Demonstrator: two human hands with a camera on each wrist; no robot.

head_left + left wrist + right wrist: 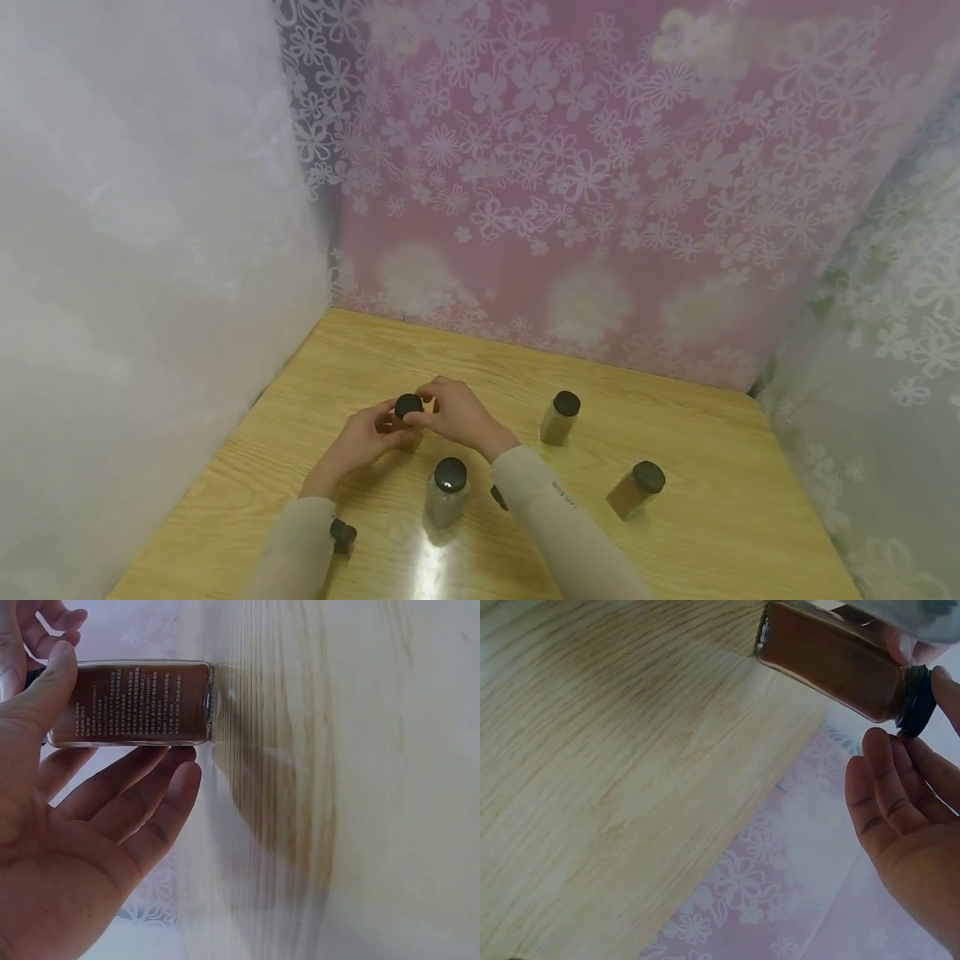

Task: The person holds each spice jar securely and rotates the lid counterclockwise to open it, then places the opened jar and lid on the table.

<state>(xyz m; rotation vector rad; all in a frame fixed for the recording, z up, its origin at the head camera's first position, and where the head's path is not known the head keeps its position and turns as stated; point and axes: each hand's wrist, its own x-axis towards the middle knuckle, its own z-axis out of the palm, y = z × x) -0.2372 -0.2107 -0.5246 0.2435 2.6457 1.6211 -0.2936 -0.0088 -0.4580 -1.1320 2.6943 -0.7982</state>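
An upright glass spice jar of brown powder, with fine print on its side, stands on the wooden table. My left hand grips it from the left, thumb on the near side and fingers reaching around behind. From the right, my right hand pinches its black cap between thumb and fingertips, while the other fingers extend away from the jar. The cap sits on the jar's neck. In the head view, the jar's lower part is partly hidden by my left hand.
A pale-filled jar with a black lid stands between my forearms. To the right are a greenish-tan jar and a reddish-brown one. Floral curtains hang along the back and sides of the wooden table.
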